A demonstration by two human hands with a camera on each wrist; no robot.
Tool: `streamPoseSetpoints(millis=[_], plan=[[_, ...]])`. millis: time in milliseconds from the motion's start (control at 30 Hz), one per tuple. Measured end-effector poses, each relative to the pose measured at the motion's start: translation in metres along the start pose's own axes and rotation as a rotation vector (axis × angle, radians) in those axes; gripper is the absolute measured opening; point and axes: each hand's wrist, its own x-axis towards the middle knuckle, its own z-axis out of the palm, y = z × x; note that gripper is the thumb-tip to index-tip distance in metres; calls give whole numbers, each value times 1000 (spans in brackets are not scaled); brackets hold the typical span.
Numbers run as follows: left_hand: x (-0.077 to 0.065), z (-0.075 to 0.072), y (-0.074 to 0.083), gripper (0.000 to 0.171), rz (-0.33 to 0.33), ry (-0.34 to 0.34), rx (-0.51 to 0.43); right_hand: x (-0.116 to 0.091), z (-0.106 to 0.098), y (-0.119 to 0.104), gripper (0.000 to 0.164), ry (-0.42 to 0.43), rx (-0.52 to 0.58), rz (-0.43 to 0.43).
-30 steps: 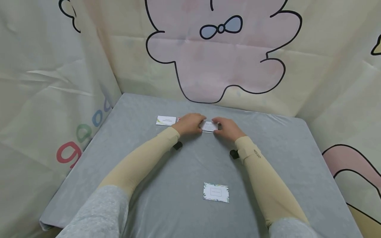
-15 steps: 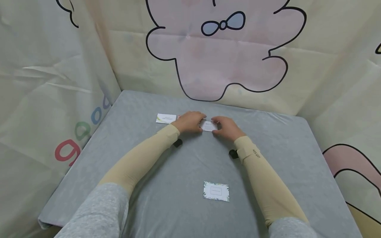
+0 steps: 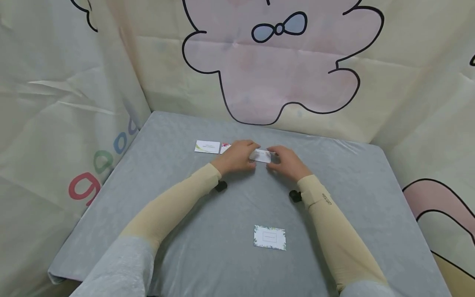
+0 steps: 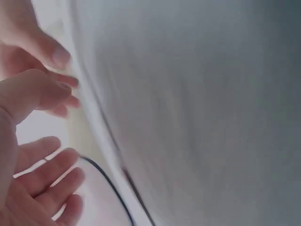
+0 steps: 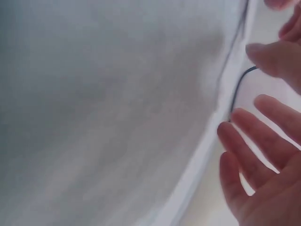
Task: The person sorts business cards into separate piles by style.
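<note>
A white card (image 3: 262,156) lies near the far side of the grey-covered table, between the two hands. My left hand (image 3: 237,156) is at its left end, partly hiding it; my right hand (image 3: 287,163) is at its right end. Both wrist views show thumbs and fingers spread apart, with no card visible between them. Just left of my left hand, a card with red flowers (image 3: 224,147) shows only its left part. Farther left lies a white card with a yellow-green stripe (image 3: 207,147).
A white card with a leafy border (image 3: 269,237) lies on the near part of the grey table cover (image 3: 208,255). A printed curtain (image 3: 178,95) hangs behind the table and along both sides.
My right hand has shifted slightly right, and its fingers have come away from the card's end. More of the red-flowered card shows beside my left hand. The head view has tilted slightly.
</note>
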Motion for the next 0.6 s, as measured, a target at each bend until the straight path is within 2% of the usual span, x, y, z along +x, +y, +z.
streamPoseSetpoints(millis=[167,333,500,600], plan=[[-47,-4,37,67,117,14,-16,-56,2,-3,61,50,-40,-122],[-90,-1,71,73,188,-46,-59,-117,8,-13,63,60,-60,-244],[-116,14,99,93,255,-132,-19,-152,20,-26,81,5,-77,-278],[-127,22,110,94,275,-153,29,-161,29,-32,89,-32,-131,-276]])
